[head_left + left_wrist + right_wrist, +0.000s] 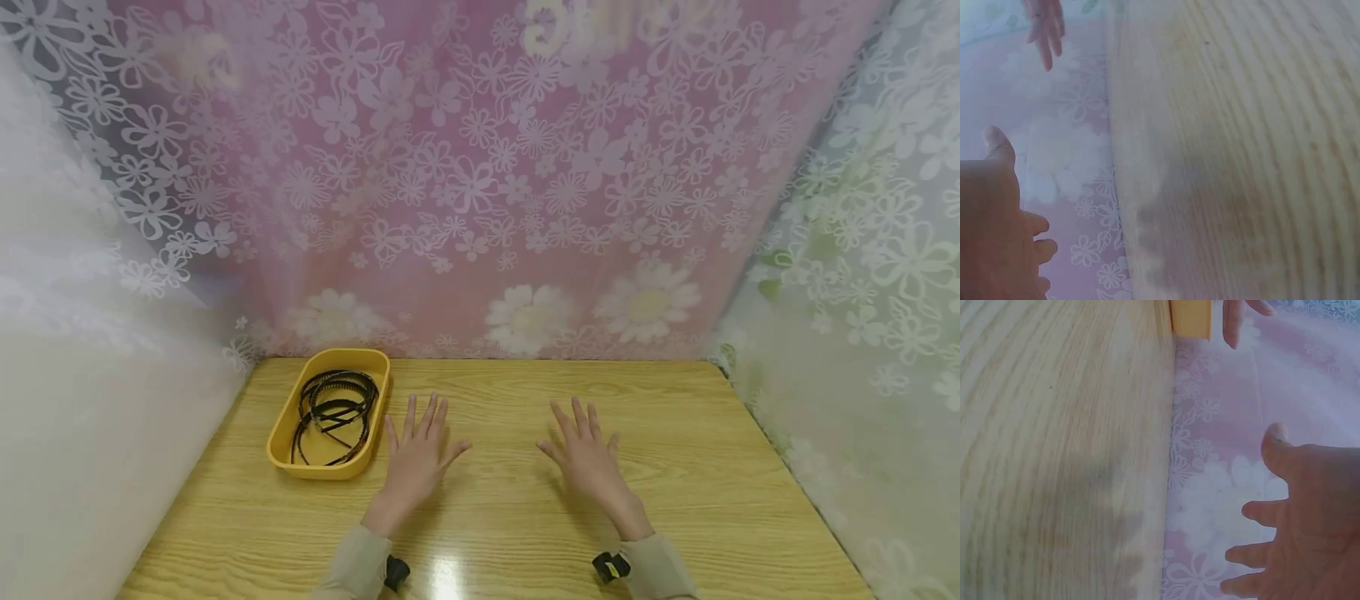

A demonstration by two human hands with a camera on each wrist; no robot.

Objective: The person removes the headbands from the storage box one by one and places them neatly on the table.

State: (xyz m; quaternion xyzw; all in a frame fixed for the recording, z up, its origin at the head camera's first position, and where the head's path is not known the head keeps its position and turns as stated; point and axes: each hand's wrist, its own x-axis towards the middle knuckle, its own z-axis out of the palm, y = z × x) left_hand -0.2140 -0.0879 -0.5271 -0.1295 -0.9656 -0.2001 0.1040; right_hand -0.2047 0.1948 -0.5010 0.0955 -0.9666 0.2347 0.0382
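My left hand (pixel 416 462) is spread palm down over the wooden table, its fingers straight and nothing in them. Just left of it stands a yellow plastic tub (pixel 279 450) with several dark headbands (pixel 341 408) piled inside, some with comb teeth. My right hand (pixel 591 460) is spread the same way farther right, also holding nothing. Part of the left hand (pixel 991 231) fills the lower left of the left wrist view. In the right wrist view the fingers (pixel 1260 553) of the right hand stand apart, and the tub's yellow wall (pixel 1191 319) shows at the top.
The wooden table (pixel 510 517) ends at the back against a pink floral curtain (pixel 480 208). Pale floral curtains hang along the left side (pixel 97 375) and the right side (pixel 862 333). Black straps (pixel 611 567) sit at both wrists.
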